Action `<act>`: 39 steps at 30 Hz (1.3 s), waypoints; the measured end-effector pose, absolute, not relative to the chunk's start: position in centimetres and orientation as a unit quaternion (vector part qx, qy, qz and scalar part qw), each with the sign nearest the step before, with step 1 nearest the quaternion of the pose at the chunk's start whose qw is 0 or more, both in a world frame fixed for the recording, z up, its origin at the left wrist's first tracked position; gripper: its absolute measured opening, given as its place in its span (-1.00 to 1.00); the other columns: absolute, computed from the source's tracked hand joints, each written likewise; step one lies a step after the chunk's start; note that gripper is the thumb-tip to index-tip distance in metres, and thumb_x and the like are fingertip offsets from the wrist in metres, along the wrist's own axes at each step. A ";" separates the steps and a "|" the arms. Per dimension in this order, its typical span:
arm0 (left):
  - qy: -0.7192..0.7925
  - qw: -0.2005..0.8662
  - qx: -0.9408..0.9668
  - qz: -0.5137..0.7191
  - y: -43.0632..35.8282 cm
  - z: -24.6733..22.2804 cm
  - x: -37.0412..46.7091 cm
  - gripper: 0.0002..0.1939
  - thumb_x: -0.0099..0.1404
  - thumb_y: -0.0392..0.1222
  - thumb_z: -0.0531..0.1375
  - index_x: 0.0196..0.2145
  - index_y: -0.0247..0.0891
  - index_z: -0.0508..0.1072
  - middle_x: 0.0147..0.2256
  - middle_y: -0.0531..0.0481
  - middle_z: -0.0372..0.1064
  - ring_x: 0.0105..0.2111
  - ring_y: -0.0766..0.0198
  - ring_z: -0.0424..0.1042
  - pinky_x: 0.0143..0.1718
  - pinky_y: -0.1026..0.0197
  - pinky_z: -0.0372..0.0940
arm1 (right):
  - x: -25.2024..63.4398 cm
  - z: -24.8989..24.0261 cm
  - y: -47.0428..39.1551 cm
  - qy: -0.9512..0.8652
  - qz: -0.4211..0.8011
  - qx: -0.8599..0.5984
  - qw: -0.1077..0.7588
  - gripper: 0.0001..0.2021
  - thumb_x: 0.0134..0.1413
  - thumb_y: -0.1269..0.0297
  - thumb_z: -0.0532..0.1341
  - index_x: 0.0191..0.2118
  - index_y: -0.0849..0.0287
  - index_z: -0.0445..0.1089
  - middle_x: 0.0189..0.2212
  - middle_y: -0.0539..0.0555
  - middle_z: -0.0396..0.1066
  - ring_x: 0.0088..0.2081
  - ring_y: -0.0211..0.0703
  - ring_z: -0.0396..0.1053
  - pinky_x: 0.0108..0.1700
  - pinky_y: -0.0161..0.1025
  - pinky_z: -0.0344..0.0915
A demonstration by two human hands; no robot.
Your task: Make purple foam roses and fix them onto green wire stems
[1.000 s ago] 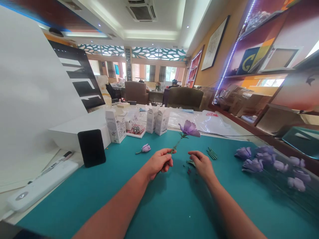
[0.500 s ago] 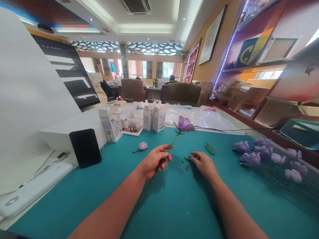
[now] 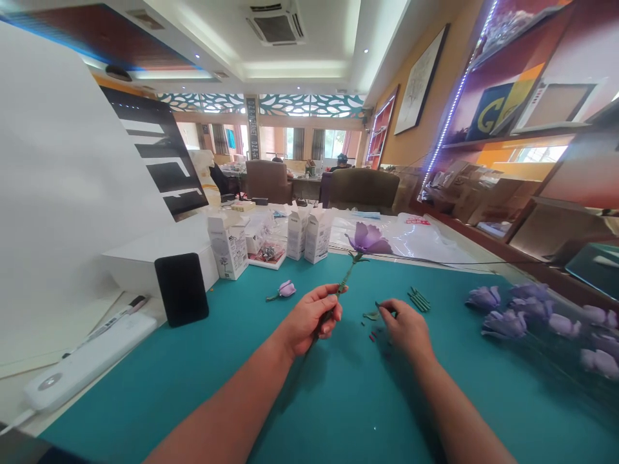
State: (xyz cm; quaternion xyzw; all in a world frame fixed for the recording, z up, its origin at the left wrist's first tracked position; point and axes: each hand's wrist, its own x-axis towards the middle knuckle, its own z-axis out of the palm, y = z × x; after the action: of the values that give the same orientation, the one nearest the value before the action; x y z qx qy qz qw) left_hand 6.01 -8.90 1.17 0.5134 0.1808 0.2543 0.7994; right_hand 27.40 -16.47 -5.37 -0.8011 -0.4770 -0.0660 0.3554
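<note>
Wrapped round a green stem, my left hand holds up a purple artificial flower, its bloom tilted toward the upper right. To its right, my right hand has thumb and forefinger pinched on a small green piece, perhaps a leaf, just above the mat. A flat green leaf lies by those fingertips. Tiny dark red pieces are scattered below it. Several short green stem pieces form a bundle beyond my right hand. A small purple bud on a short stem lies beyond my left hand.
Finished-looking purple flowers lie at the right of the green mat. White boxes and a tray of small parts stand at the back. A black tablet-like panel and a white power strip are at left.
The camera view has shifted, so everything sits lower and further right. My right hand has lifted a small green piece off the mat; my left hand still holds the flower.
</note>
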 end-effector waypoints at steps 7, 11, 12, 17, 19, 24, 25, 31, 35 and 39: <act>0.152 0.804 0.501 0.280 -8.4 1.2 5.6 -0.70 0.19 -0.16 0.17 -0.11 -0.27 0.32 -0.54 0.12 0.27 -0.71 0.52 0.10 -0.67 0.37 -0.03 | 24.1 -0.9 -16.0 -0.390 0.228 -0.623 0.638 -0.66 -0.22 0.02 0.30 -0.39 0.17 0.34 -0.61 -0.02 0.38 -0.56 -0.19 0.37 -0.48 -0.26 0.29; 0.150 0.803 0.495 0.295 -8.1 1.4 5.4 -0.67 0.15 -0.15 0.21 -0.12 -0.28 0.36 -0.48 0.10 0.29 -0.69 0.53 0.13 -0.68 0.37 -0.03 | 21.6 2.3 -15.8 -0.412 0.280 -0.553 0.668 -0.66 -0.27 0.10 0.37 -0.37 0.17 0.33 -0.44 0.02 0.47 -0.46 -0.17 0.46 -0.34 -0.20 0.40; 0.150 0.803 0.494 0.298 -8.1 1.5 5.3 -0.66 0.14 -0.15 0.22 -0.12 -0.28 0.37 -0.48 0.10 0.28 -0.70 0.53 0.13 -0.68 0.37 -0.05 | 21.1 2.9 -15.8 -0.422 0.279 -0.543 0.671 -0.64 -0.28 0.10 0.38 -0.33 0.16 0.35 -0.43 0.02 0.47 -0.45 -0.17 0.46 -0.33 -0.19 0.41; 0.151 0.795 0.493 0.320 -7.9 1.8 5.1 -0.64 0.14 -0.12 0.21 -0.11 -0.29 0.39 -0.53 0.13 0.23 -0.73 0.55 0.05 -0.70 0.39 -0.13 | 19.6 4.7 -15.4 -0.477 0.258 -0.522 0.658 -0.70 -0.23 0.08 0.36 -0.38 0.18 0.45 -0.43 0.07 0.48 -0.41 -0.13 0.46 -0.32 -0.16 0.40; 0.150 0.789 0.499 0.326 -7.9 1.9 5.0 -0.64 0.16 -0.08 0.20 -0.12 -0.29 0.40 -0.56 0.14 0.20 -0.74 0.55 0.01 -0.71 0.39 -0.14 | 19.5 4.7 -15.2 -0.499 0.217 -0.518 0.661 -0.76 -0.19 0.11 0.34 -0.40 0.16 0.47 -0.42 0.05 0.46 -0.45 -0.20 0.40 -0.36 -0.20 0.38; 0.148 0.784 0.504 0.330 -8.1 2.1 4.8 -0.61 0.15 0.00 0.22 -0.14 -0.31 0.42 -0.58 0.16 0.15 -0.74 0.56 -0.03 -0.71 0.39 -0.14 | 19.4 4.2 -15.2 -0.520 0.152 -0.541 0.644 -0.84 -0.06 0.15 0.27 -0.36 0.10 0.49 -0.57 -0.03 0.36 -0.52 -0.27 0.29 -0.44 -0.27 0.32; 0.147 0.784 0.503 0.332 -8.1 2.1 4.8 -0.60 0.14 0.00 0.22 -0.14 -0.31 0.42 -0.58 0.17 0.15 -0.74 0.57 -0.02 -0.70 0.39 -0.14 | 19.4 4.2 -15.2 -0.515 0.159 -0.543 0.644 -0.83 -0.05 0.14 0.27 -0.35 0.10 0.49 -0.59 -0.04 0.36 -0.52 -0.25 0.31 -0.44 -0.26 0.33; 0.151 0.777 0.509 0.339 -8.1 2.0 4.8 -0.58 0.15 0.04 0.21 -0.14 -0.32 0.43 -0.62 0.17 0.16 -0.75 0.56 -0.03 -0.70 0.38 -0.14 | 19.4 4.1 -15.2 -0.491 0.210 -0.536 0.654 -0.74 -0.09 0.08 0.31 -0.34 0.17 0.48 -0.53 0.05 0.46 -0.49 -0.18 0.41 -0.41 -0.21 0.40; 0.159 0.766 0.519 0.345 -8.1 2.0 4.8 -0.59 0.18 0.06 0.18 -0.14 -0.31 0.43 -0.63 0.16 0.17 -0.75 0.55 -0.02 -0.70 0.38 -0.14 | 19.0 4.3 -15.4 -0.487 0.225 -0.522 0.663 -0.74 -0.09 0.07 0.31 -0.34 0.15 0.46 -0.52 0.04 0.48 -0.48 -0.19 0.43 -0.40 -0.22 0.42; 0.163 0.760 0.523 0.350 -8.3 2.2 4.8 -0.55 0.15 0.08 0.20 -0.15 -0.33 0.44 -0.64 0.16 0.17 -0.75 0.55 -0.01 -0.70 0.37 -0.13 | 18.5 4.5 -15.5 -0.490 0.222 -0.515 0.667 -0.73 -0.11 0.04 0.31 -0.38 0.15 0.45 -0.53 0.05 0.48 -0.50 -0.18 0.42 -0.41 -0.20 0.43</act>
State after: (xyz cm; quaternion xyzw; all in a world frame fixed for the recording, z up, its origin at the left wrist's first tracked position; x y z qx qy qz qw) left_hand 4.82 -8.34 2.21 0.5228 0.1629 0.3496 0.7602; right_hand 18.54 -15.49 4.53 -0.5150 -0.4899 0.2224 0.6673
